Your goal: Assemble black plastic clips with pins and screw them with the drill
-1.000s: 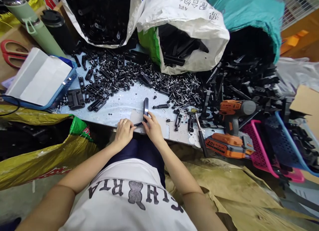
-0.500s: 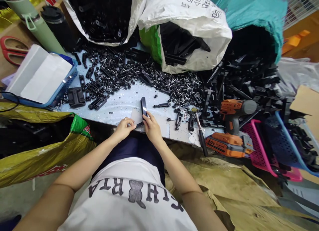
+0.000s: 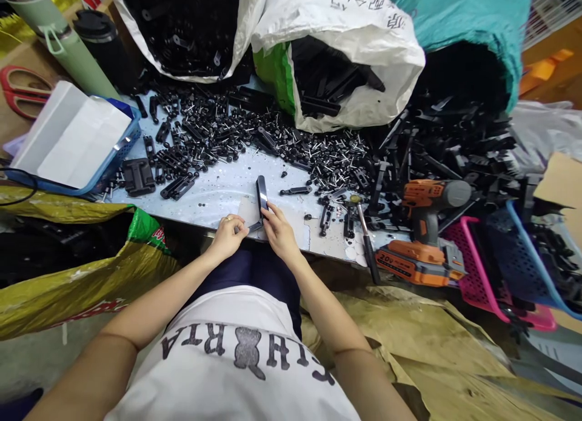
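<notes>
Right grip: I have my right hand (image 3: 280,232) closed on the long black piece (image 3: 261,192), with the thumb and fingers pinching its near end.
Left grip: My left hand (image 3: 228,235) pinches the end of the short dark piece (image 3: 255,226) with thumb and fingertip.
Two pieces: They meet at a bend between my hands, over the front edge of the worktop (image 3: 218,191). I cannot tell if they are joined. The long one points away from me, leaning a bit left.
Under the hands: A flat grey board (image 3: 297,230) lies at the edge.
Just past them: One small black link (image 3: 295,191) lies alone, right of the long piece.
Big heap: Small black parts (image 3: 209,136) and thin silver pins spread across the back.
Right side: A hammer (image 3: 369,251) hangs its handle over the edge. The orange drill (image 3: 421,245) is just beside it, then a pink basket (image 3: 482,272).
Back: I see a white bag (image 3: 350,27) and a teal bag (image 3: 477,21), mouths toward me.
Left side: White paper (image 3: 75,136) sits on a blue basket (image 3: 97,179), near the red scissors (image 3: 22,91).
</notes>
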The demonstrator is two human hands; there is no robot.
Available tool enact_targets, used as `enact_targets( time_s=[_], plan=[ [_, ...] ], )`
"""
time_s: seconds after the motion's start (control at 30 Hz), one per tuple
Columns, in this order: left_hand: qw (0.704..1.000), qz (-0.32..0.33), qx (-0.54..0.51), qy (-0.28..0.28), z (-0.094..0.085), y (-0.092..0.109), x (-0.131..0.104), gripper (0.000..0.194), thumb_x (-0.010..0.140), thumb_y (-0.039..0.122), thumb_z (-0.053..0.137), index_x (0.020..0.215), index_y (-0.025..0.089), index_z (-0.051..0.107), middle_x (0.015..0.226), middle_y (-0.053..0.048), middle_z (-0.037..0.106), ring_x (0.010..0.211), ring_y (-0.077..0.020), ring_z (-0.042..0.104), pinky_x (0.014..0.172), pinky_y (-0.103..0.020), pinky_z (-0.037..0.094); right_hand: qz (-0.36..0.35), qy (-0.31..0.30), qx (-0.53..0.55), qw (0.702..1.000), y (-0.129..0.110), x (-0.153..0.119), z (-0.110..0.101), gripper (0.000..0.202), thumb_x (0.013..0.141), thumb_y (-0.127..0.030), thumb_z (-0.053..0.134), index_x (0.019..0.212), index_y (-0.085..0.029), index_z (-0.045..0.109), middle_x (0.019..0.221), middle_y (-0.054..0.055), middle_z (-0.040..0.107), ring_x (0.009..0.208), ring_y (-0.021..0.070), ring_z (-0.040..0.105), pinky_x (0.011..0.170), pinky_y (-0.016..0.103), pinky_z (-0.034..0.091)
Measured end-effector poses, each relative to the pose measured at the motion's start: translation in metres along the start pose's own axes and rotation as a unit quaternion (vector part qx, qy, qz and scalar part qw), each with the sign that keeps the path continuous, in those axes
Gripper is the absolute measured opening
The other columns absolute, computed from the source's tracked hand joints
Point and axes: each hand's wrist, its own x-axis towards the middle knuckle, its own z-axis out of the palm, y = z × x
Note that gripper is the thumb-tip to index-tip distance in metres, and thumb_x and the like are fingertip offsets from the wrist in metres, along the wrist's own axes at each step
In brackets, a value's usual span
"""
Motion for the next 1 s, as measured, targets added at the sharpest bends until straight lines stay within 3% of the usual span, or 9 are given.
enact_targets(
  time_s=[0.3,0.5,0.73,1.0],
  plan=[
    [0.999,-0.005,-0.011,-0.034,-0.004,-0.001,0.006,0.018,0.072,0.014,0.061,0.057,0.018,0.054,0.090,-0.003,0.062,0.072,-0.0137,0.055,0.067,-0.029,0.044,0.022,0.013,0.063,0.998,0.006,0.002,0.001,0.037,0.090,-0.029,0.043,0.124,-0.023,0.054,0.135,0.010,0.046,0.125,0.0206,0.044,0.103,0.041,0.039],
    [0.999,-0.005,-0.015,-0.041,-0.006,-0.003,0.007,0.017,0.071,0.015,0.063,0.056,0.018,0.054,0.088,-0.002,0.062,0.071,-0.0133,0.054,0.070,-0.030,0.044,0.075,0.022,0.113,0.991,0.010,0.001,0.005,0.043,0.087,-0.035,0.048,0.127,-0.021,0.049,0.120,0.010,0.056,0.103,0.0189,0.058,0.092,0.038,0.047],
    [0.998,0.000,-0.016,-0.063,-0.009,-0.002,0.010,0.017,0.072,0.015,0.061,0.057,0.018,0.055,0.088,-0.002,0.063,0.071,-0.0135,0.054,0.071,-0.031,0.045,0.117,0.037,0.162,0.979,0.011,0.003,0.008,0.051,0.084,-0.039,0.052,0.130,-0.019,0.045,0.120,0.012,0.057,0.103,0.0198,0.058,0.093,0.039,0.046],
    [0.998,-0.004,-0.011,-0.063,-0.010,0.001,0.010,0.018,0.071,0.015,0.062,0.056,0.018,0.054,0.086,-0.002,0.063,0.071,-0.0143,0.054,0.072,-0.032,0.045,0.121,0.042,0.148,0.981,0.013,0.002,0.010,0.054,0.082,-0.040,0.054,0.131,-0.020,0.044,0.117,0.012,0.058,0.104,0.0207,0.057,0.091,0.039,0.047]
  ],
)
